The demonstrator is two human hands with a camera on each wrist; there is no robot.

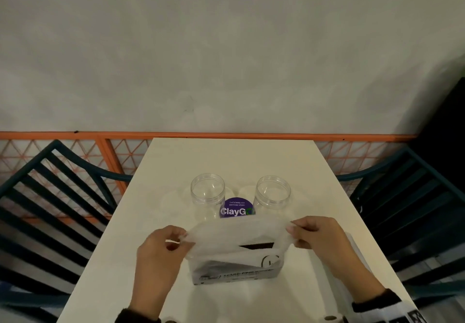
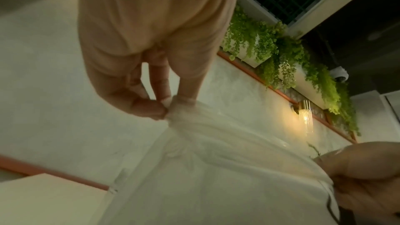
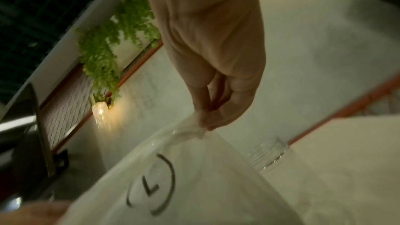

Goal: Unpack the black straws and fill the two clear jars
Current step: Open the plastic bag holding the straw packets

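Observation:
A translucent white plastic bag [image 1: 234,232] sits on the white table [image 1: 226,156], wrapped round a white box [image 1: 234,275] with a dark opening in its top. My left hand [image 1: 176,241] pinches the bag's left edge, and my right hand [image 1: 298,232] pinches its right edge; the bag mouth is stretched between them. Two clear, empty jars stand upright just behind the bag: a left jar [image 1: 207,191] and a right jar [image 1: 273,194]. The left wrist view shows my left fingers [image 2: 160,110] bunching the plastic [image 2: 205,143]. In the right wrist view my fingers [image 3: 207,121] pinch the plastic [image 3: 190,131] above a circled "L" mark [image 3: 151,186]. No straws show.
A round purple sticker [image 1: 236,209] lies on the table between the jars. Dark slatted chairs stand at the left [image 1: 50,196] and right [image 1: 407,196] of the table. An orange rail [image 1: 201,135] and grey wall back the far edge.

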